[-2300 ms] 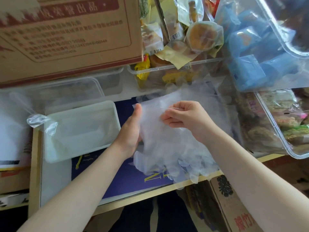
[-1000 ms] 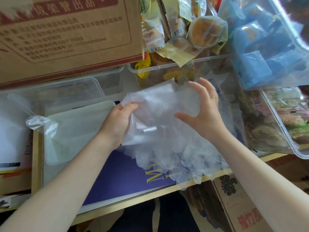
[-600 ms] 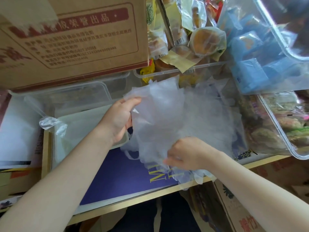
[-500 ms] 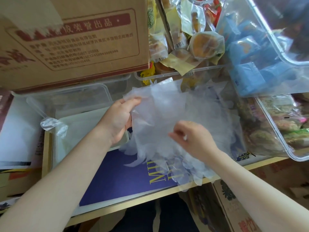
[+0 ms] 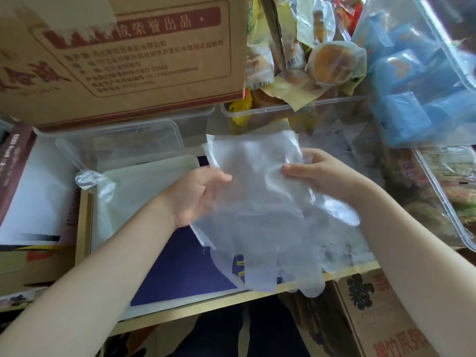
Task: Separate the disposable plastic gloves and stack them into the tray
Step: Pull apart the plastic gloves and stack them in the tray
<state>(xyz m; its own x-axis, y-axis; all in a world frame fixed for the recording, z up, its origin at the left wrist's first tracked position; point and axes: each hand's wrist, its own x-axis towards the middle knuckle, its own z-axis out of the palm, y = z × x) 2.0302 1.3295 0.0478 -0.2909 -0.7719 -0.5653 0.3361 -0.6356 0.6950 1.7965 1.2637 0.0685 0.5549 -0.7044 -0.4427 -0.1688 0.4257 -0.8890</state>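
A bundle of thin, clear disposable gloves [image 5: 257, 210] hangs in the middle of the view, cuffs up and fingers drooping past the table's front edge. My left hand [image 5: 198, 191] pinches the bundle's left edge between thumb and fingers. My right hand [image 5: 316, 173] grips the right edge near the cuff, thumb on top. The shallow translucent tray [image 5: 134, 181] lies to the left of the gloves, partly behind my left hand. What lies in it I cannot make out.
A large cardboard box [image 5: 123, 57] looms at the upper left above a clear tub [image 5: 123, 143]. Clear bins of wrapped snacks [image 5: 327, 60] and blue packets [image 5: 412, 99] crowd the back and right. A dark blue book [image 5: 185, 266] lies under the gloves.
My right hand has moved from the bundle's lower middle up to its right edge near the cuff. The gloves now hang flatter and more spread. My left hand keeps its hold on the left side.
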